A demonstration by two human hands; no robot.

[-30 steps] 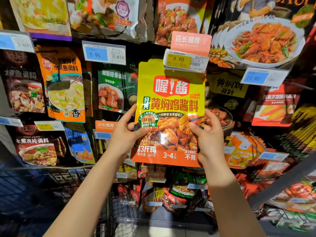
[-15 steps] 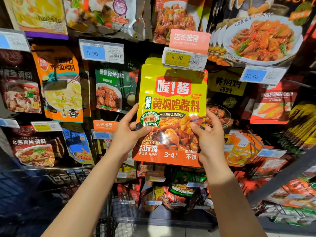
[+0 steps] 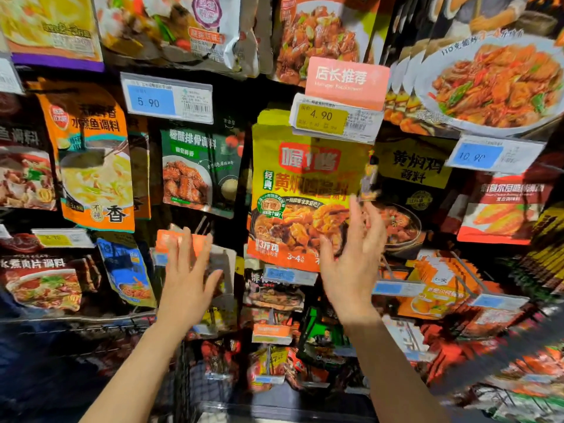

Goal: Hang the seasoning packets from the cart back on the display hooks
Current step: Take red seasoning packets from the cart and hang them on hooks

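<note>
A: Head view, quick. Yellow seasoning packet [image 3: 300,190] hangs on the display, its top edge tucked behind the yellow 4.90 price tag [image 3: 322,119] and the pink sign [image 3: 346,77] above that. More yellow packets sit stacked right behind it.

B: Is anyone holding it?

A: No. Left hand [image 3: 189,279] is spread wide, fingers straight, holding nothing, down-left of the packet and apart from it, in front of an orange shelf tag [image 3: 171,239]. Right hand [image 3: 351,257] is also wide, fingers extended and blurred, overlapping the packet's lower right corner. I can't tell if it touches the packet.

B: Neighbours?

A: Green rib-sauce packet [image 3: 198,169] just left of the yellow one. Further left is an orange fish-seasoning packet [image 3: 91,154], with a blue 5.90 price tag [image 3: 166,97] above and between those two. To the right is a black packet with a yellow label [image 3: 412,166], then a blue 10.90 price tag [image 3: 491,154] and a red packet [image 3: 506,206] beneath it.

B: Lower down?

A: Rows of smaller orange and red packets on hooks, blurred. Wire cart [image 3: 183,377] edge shows at bottom centre between the forearms; its contents are unreadable. Both bare forearms reach up from the bottom of the frame.
</note>
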